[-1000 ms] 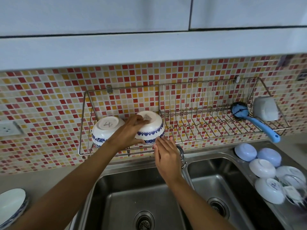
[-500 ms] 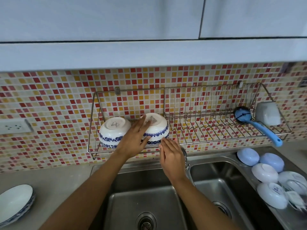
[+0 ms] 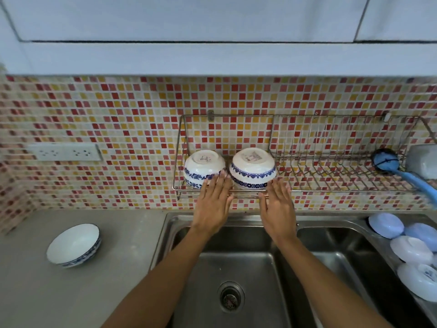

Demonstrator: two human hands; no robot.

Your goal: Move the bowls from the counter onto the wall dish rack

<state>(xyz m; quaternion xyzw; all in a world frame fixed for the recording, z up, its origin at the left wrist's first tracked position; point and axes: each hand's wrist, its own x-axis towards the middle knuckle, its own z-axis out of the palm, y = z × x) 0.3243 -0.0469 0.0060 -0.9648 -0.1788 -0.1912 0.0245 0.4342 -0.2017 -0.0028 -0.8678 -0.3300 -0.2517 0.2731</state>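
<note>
Two white bowls with blue bands stand upside down side by side in the left part of the wire wall rack (image 3: 343,189): the left bowl (image 3: 203,165) and the right bowl (image 3: 252,166). My left hand (image 3: 214,204) is flat with fingers apart, its fingertips just below the gap between the bowls. My right hand (image 3: 277,209) is also flat and empty, just below the right bowl at the rack's front rail. A third white and blue bowl (image 3: 73,245) sits upright on the grey counter (image 3: 35,292) at the left.
A double steel sink (image 3: 241,268) lies under my arms. Several pale blue and white bowls (image 3: 410,249) sit upside down on the drainboard at right. A blue dish brush (image 3: 402,172) and a white container (image 3: 423,162) occupy the rack's right end. A wall socket (image 3: 65,152) is at left.
My left hand has let go of the right bowl and dropped below the rack. Both hands now hover flat and empty. The view has shifted left, showing more of the counter bowl.
</note>
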